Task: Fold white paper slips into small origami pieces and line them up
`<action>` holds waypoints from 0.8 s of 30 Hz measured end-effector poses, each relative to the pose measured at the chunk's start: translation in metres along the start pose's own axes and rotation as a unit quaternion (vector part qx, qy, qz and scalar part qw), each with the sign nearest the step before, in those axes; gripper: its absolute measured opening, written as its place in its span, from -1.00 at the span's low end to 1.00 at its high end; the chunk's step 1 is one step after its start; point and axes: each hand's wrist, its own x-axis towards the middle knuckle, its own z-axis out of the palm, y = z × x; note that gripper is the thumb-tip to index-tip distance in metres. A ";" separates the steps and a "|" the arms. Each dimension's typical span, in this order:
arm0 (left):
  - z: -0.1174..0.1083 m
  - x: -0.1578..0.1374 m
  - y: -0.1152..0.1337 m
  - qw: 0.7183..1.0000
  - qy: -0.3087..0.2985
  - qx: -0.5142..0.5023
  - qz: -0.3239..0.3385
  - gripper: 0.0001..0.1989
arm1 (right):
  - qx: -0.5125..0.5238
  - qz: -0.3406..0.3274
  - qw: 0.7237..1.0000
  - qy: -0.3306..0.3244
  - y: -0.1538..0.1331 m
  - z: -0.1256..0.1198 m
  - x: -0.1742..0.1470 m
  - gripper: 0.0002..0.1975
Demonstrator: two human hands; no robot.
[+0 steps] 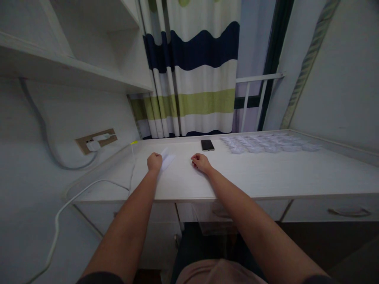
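My left hand is a fist above the left part of the white desk. It grips a folded piece of thin white paper or film that fans out to the right of the knuckles. To the right, my right hand hovers over or rests on the desk with its fingertips drawn together in a pinch. What sits between those fingertips, if anything, is too small to make out. Just behind my right hand lies a dark phone, flat on the desk.
Rows of thin, translucent white pieces lie at the back right of the desk. A white cable hangs over the left edge. Plugs sit in a wall socket under a shelf. A striped curtain hangs behind.
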 end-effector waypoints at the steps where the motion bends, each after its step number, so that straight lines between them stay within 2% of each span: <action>1: -0.003 -0.001 0.002 0.999 0.038 -0.027 0.012 -0.73 | 0.004 -0.002 1.000 0.008 0.000 0.000 0.000 -0.90; 4: -0.007 0.001 0.016 0.980 0.130 -0.135 0.062 -0.76 | 0.013 -0.017 0.999 0.049 -0.004 0.000 0.001 -0.91; 6: -0.004 0.002 0.033 0.958 0.135 -0.239 0.087 -0.79 | 0.039 -0.025 0.996 0.077 -0.009 -0.001 0.003 -0.94; 8: 0.003 0.000 0.052 0.932 0.099 -0.344 0.047 -0.79 | 0.097 -0.012 0.991 0.086 -0.018 -0.004 0.006 -0.85; 11: 0.021 -0.014 0.080 0.883 -0.002 -0.469 0.013 -0.75 | 0.205 0.035 0.976 0.070 -0.030 -0.018 0.010 -0.72; 13: 0.033 -0.029 0.094 0.852 -0.059 -0.520 -0.001 -0.76 | 0.249 0.053 0.965 0.063 -0.034 -0.031 0.010 -0.71; 17: 0.053 -0.060 0.112 0.804 -0.127 -0.581 -0.019 -0.81 | 0.269 0.069 0.959 0.057 -0.028 -0.064 0.003 -0.73; 19: 0.061 -0.072 0.116 0.796 -0.152 -0.586 -0.018 -0.82 | 0.258 0.078 0.961 0.065 -0.019 -0.079 -0.001 -0.74; 24: 0.077 -0.087 0.117 0.831 -0.199 -0.519 -0.013 -0.80 | 0.158 0.054 0.983 0.078 0.000 -0.110 -0.009 -0.79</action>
